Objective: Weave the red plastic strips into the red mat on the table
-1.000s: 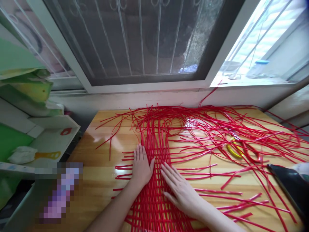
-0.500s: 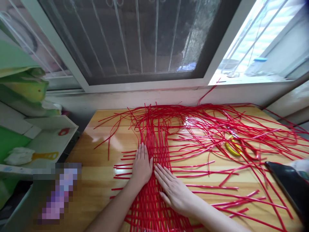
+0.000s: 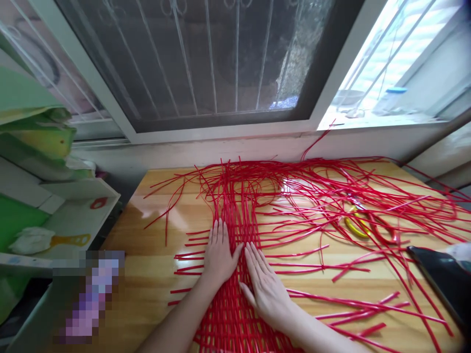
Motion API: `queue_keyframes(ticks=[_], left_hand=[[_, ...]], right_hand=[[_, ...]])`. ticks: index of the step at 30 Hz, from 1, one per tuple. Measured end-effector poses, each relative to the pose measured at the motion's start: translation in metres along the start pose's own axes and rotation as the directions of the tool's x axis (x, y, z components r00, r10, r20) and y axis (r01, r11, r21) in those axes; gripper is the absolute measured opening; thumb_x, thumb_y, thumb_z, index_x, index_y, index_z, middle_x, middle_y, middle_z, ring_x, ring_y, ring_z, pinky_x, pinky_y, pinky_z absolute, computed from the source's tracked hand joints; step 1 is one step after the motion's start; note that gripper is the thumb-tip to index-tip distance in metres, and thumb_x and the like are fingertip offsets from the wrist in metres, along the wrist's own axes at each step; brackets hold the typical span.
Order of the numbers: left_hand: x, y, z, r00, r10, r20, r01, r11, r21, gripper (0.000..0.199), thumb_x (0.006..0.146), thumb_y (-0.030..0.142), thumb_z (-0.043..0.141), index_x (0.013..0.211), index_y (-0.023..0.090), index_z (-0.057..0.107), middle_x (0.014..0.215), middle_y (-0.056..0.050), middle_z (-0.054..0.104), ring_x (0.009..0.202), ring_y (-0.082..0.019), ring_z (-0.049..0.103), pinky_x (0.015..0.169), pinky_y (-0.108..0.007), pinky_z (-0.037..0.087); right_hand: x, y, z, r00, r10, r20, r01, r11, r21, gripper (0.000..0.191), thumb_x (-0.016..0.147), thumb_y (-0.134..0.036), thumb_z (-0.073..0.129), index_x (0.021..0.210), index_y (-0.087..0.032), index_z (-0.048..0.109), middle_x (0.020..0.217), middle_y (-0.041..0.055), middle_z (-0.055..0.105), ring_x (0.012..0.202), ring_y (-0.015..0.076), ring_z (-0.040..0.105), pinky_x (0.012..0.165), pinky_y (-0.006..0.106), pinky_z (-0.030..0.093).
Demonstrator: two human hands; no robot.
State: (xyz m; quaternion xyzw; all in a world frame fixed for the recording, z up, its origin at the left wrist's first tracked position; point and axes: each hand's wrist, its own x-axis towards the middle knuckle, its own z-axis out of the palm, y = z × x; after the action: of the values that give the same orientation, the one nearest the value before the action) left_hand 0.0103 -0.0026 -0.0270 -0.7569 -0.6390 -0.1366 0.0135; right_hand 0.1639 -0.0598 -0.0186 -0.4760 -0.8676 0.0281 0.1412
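A mat of woven red strips [image 3: 230, 314] lies on the wooden table, its lengthwise strips running away from me and its cross strips sticking out on both sides. My left hand [image 3: 220, 252] rests flat on the mat's left part, fingers pointing away and thumb spread to the right. Flat on the right part lies my right hand [image 3: 267, 284], fingers stretched out and thumb apart. The left thumb tip comes close to the right fingertips. Neither hand grips anything. The weave under both palms is hidden.
Loose red strips [image 3: 316, 171] tangle along the table's back and right. Among them lie scissors with yellow and red handles [image 3: 356, 223]. A black object [image 3: 437, 279] sits at the right edge. A shelf [image 3: 84, 198] stands left of the wooden table [image 3: 143, 274]; a barred window is behind.
My right hand has shifted slightly right and its fingertips a little farther away. My left thumb has spread out to the right. Some right-hand strip ends have shifted a little.
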Motion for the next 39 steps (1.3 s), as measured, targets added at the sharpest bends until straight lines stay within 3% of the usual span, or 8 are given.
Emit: queue_keyframes(ticks=[8,12,16,23,29,32,39], left_hand=[[0.0,0.001,-0.002,1.0,0.01,0.012,-0.01,1.0,-0.004,0.063,0.085,0.046,0.026,0.132,0.005,0.026,0.141,-0.016,0.021,0.131,-0.025,0.013,0.105,-0.043,0.023],[0.0,0.001,-0.002,1.0,0.011,-0.01,-0.011,1.0,-0.005,0.069,0.083,0.052,0.029,0.133,0.006,0.023,0.141,-0.016,0.02,0.131,-0.025,0.012,0.105,-0.044,0.023],[0.001,0.003,-0.002,1.0,0.001,-0.01,-0.001,1.0,0.004,0.076,0.078,0.059,0.032,0.133,0.006,0.024,0.141,-0.018,0.02,0.131,-0.028,0.012,0.105,-0.045,0.022],[0.002,0.004,-0.001,1.0,0.009,-0.008,-0.009,1.0,0.011,0.067,0.082,0.051,0.03,0.132,0.007,0.026,0.141,-0.017,0.021,0.131,-0.028,0.013,0.104,-0.045,0.023],[0.001,0.003,-0.001,0.999,0.031,-0.023,-0.031,1.0,0.001,0.061,0.083,0.043,0.032,0.133,0.008,0.024,0.141,-0.015,0.021,0.131,-0.026,0.012,0.104,-0.046,0.022],[0.001,0.004,-0.001,0.999,0.022,-0.034,-0.022,1.0,-0.004,0.067,0.082,0.05,0.033,0.134,0.008,0.023,0.141,-0.015,0.02,0.131,-0.027,0.012,0.104,-0.047,0.022],[0.002,0.004,-0.001,1.0,0.017,-0.002,-0.017,1.0,-0.003,0.075,0.079,0.059,0.029,0.133,0.006,0.024,0.141,-0.017,0.019,0.131,-0.028,0.012,0.105,-0.047,0.021]], right_hand=[[-0.007,-0.016,0.005,0.998,0.051,-0.026,-0.052,0.998,-0.019,0.071,0.078,-0.021,0.042,0.137,-0.005,0.007,0.143,0.0152,0.005,0.13,0.0276,0.01,0.103,0.042,0.029],[-0.013,-0.025,0.005,0.997,0.082,-0.018,-0.082,0.996,-0.021,0.073,0.075,-0.019,0.044,0.137,-0.005,0.008,0.143,0.016,0.003,0.13,0.0296,0.009,0.102,0.044,0.03],[-0.015,-0.033,0.008,0.997,0.067,0.027,-0.068,0.998,0.01,0.078,0.07,-0.013,0.044,0.138,-0.008,0.005,0.143,0.0148,0.001,0.13,0.0301,0.009,0.101,0.045,0.03],[-0.016,-0.034,0.005,0.997,0.001,0.073,-0.007,0.997,0.078,0.08,0.067,-0.007,0.039,0.138,-0.009,0.002,0.143,0.0119,0.002,0.13,0.0263,0.009,0.102,0.042,0.03],[-0.027,-0.028,0.001,0.999,-0.021,0.029,0.019,0.999,0.04,0.075,0.075,-0.023,0.045,0.138,-0.007,0.007,0.142,0.0149,0.009,0.129,0.0284,0.014,0.1,0.042,0.034],[-0.033,-0.025,0.0,0.998,-0.052,0.034,0.052,0.999,0.014,0.074,0.078,-0.036,0.046,0.138,-0.009,0.011,0.142,0.0152,0.011,0.129,0.0296,0.016,0.099,0.043,0.034],[-0.036,-0.018,-0.003,0.995,-0.063,0.08,0.06,0.997,0.045,0.067,0.081,-0.036,0.045,0.136,-0.009,0.02,0.142,0.0137,0.014,0.129,0.0272,0.017,0.1,0.04,0.034]])
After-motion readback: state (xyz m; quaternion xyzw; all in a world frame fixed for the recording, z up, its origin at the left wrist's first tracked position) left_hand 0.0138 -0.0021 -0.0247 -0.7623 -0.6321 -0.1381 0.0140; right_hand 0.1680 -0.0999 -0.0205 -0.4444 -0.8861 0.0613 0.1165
